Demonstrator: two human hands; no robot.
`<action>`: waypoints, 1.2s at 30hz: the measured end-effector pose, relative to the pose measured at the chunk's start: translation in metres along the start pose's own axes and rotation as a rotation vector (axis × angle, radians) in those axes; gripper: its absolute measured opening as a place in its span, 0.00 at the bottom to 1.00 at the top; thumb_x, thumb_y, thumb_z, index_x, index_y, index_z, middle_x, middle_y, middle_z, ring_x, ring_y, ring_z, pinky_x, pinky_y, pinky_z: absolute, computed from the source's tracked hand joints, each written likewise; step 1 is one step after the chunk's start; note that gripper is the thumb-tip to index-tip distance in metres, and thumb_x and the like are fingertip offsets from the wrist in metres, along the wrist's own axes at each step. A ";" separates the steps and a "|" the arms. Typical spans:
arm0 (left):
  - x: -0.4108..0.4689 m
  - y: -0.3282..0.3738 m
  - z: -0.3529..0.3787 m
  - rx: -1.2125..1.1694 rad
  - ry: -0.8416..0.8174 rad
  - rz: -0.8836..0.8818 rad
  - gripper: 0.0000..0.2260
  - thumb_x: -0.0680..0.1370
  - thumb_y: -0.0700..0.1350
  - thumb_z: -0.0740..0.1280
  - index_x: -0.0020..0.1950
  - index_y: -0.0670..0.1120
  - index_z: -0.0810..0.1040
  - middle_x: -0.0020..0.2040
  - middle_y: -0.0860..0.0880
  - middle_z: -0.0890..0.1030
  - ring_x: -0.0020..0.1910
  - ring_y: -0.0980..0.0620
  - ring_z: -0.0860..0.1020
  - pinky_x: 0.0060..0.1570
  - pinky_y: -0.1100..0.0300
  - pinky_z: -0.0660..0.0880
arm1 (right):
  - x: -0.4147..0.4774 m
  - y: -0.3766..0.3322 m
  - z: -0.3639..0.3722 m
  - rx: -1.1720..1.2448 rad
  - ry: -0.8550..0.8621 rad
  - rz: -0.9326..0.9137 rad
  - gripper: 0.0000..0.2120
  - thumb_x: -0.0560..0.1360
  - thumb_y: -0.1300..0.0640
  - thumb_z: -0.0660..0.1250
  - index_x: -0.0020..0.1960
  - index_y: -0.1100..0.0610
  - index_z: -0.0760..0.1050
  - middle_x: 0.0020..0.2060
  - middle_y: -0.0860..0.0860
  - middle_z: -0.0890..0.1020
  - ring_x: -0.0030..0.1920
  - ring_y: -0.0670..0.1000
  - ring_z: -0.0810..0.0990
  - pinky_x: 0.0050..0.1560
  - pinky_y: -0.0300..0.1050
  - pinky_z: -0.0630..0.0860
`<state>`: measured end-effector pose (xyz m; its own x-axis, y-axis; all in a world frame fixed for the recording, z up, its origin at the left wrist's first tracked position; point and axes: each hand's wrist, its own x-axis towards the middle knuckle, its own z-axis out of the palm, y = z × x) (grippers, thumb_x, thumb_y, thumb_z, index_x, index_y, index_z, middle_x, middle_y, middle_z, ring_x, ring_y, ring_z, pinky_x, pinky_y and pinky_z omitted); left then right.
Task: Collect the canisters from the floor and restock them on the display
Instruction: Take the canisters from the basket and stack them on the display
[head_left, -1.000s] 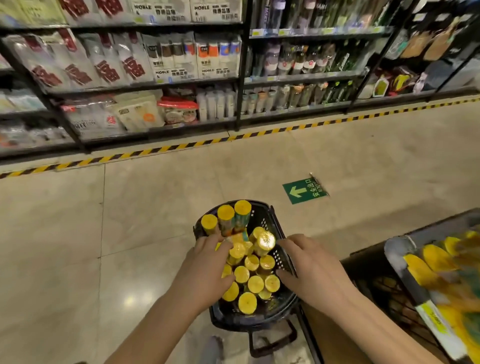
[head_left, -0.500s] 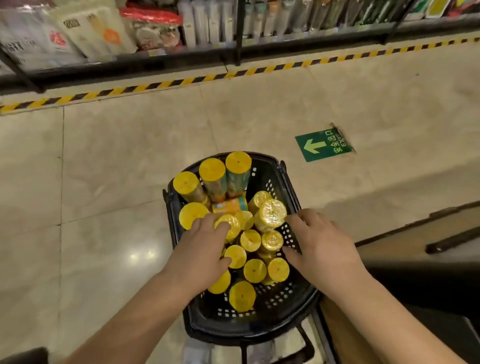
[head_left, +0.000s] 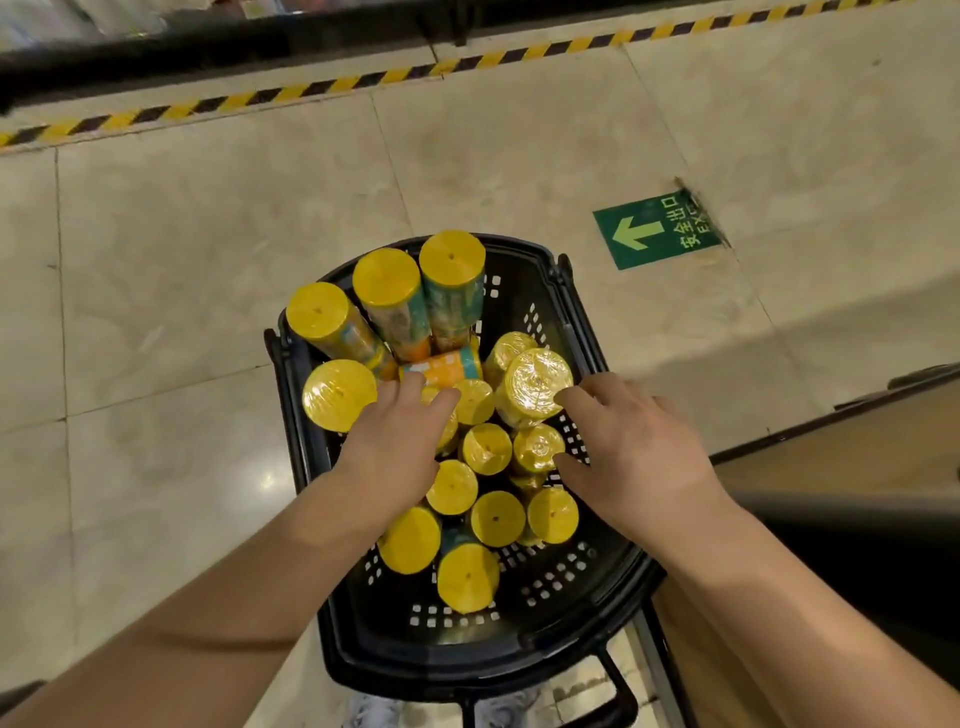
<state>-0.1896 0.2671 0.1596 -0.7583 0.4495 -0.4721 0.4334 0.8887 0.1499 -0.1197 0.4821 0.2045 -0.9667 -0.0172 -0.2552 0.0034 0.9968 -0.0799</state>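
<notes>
A black perforated shopping basket (head_left: 613, 613) stands on the tiled floor, packed with several yellow-lidded canisters (head_left: 485, 448). Three taller ones (head_left: 385, 278) lean at the far end, and one orange and teal canister (head_left: 441, 368) lies on its side. My left hand (head_left: 395, 447) rests palm down on the canisters at the basket's left, fingers spread over their lids. My right hand (head_left: 631, 449) hovers at the right side, fingertips touching a plastic-wrapped canister (head_left: 537, 382) and a smaller one below it. Neither hand has closed round anything.
A green exit arrow sign (head_left: 657, 231) is stuck to the floor beyond the basket. Yellow and black hazard tape (head_left: 311, 88) runs along the base of the far shelving. A wooden display edge (head_left: 831, 462) lies at the right, by my right arm.
The view has tilted down and closer to the basket, so the shelves dropped out of sight. Both hands have stayed over the canisters, the left one sliding slightly forward.
</notes>
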 end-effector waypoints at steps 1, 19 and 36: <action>0.003 0.000 0.002 0.006 0.002 -0.003 0.34 0.77 0.42 0.70 0.79 0.54 0.58 0.74 0.44 0.60 0.71 0.41 0.63 0.57 0.51 0.74 | 0.001 0.000 -0.001 0.008 -0.003 0.000 0.21 0.69 0.50 0.76 0.58 0.55 0.78 0.54 0.55 0.79 0.52 0.60 0.80 0.47 0.52 0.75; -0.055 -0.025 -0.031 -0.387 0.316 0.088 0.32 0.71 0.56 0.71 0.75 0.61 0.67 0.66 0.53 0.70 0.66 0.46 0.71 0.54 0.47 0.78 | 0.075 -0.001 0.033 0.129 -0.199 0.074 0.45 0.71 0.42 0.76 0.78 0.49 0.54 0.70 0.54 0.67 0.65 0.59 0.75 0.59 0.54 0.79; -0.177 0.017 -0.287 -0.440 0.555 0.163 0.29 0.72 0.56 0.73 0.73 0.63 0.70 0.62 0.60 0.70 0.64 0.56 0.69 0.57 0.59 0.69 | -0.073 -0.008 -0.289 0.448 0.180 0.140 0.42 0.65 0.39 0.76 0.75 0.39 0.62 0.64 0.44 0.72 0.57 0.50 0.76 0.51 0.48 0.78</action>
<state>-0.1876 0.2285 0.4954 -0.8866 0.4557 0.0790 0.4149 0.7080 0.5715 -0.1233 0.4980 0.5022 -0.9778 0.1675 -0.1255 0.2074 0.8562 -0.4731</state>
